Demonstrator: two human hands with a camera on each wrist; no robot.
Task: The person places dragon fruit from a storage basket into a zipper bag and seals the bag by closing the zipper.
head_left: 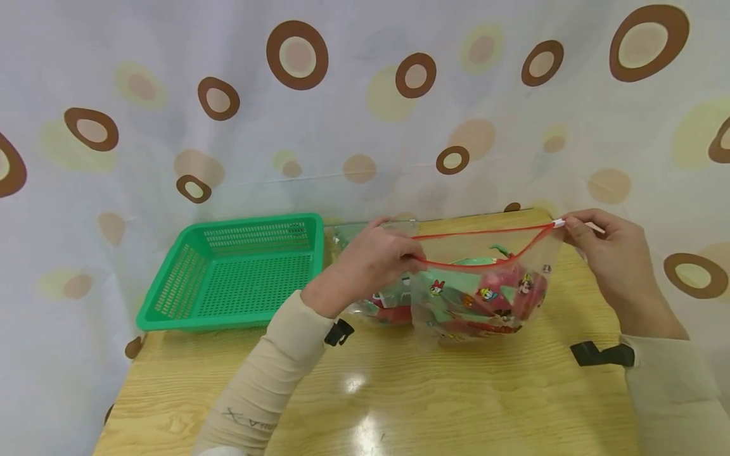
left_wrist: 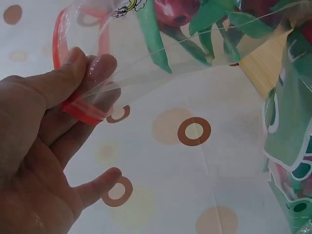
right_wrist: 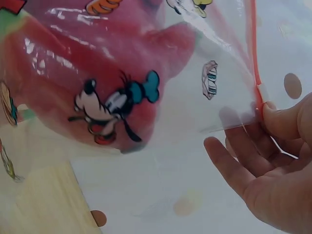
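A clear zipper bag (head_left: 430, 310) with cartoon prints hangs between my two hands over the table. Its red-edged mouth gapes, and red and green items (left_wrist: 178, 14) show through the plastic. At the bag's upper left corner, my left hand (head_left: 379, 256) pinches the red zipper edge between thumb and fingers. My right hand (head_left: 613, 253) pinches the opposite top corner, with the thumb at the white slider (head_left: 558, 223). Behind my left hand stands a second clear bag (head_left: 393, 296), partly hidden, with red and green contents.
To the left, a green plastic basket (head_left: 228, 322) with slotted sides sits on the wooden table (head_left: 353, 405). A pale curtain (head_left: 353, 114) with brown ring patterns hangs right behind the table's back edge.
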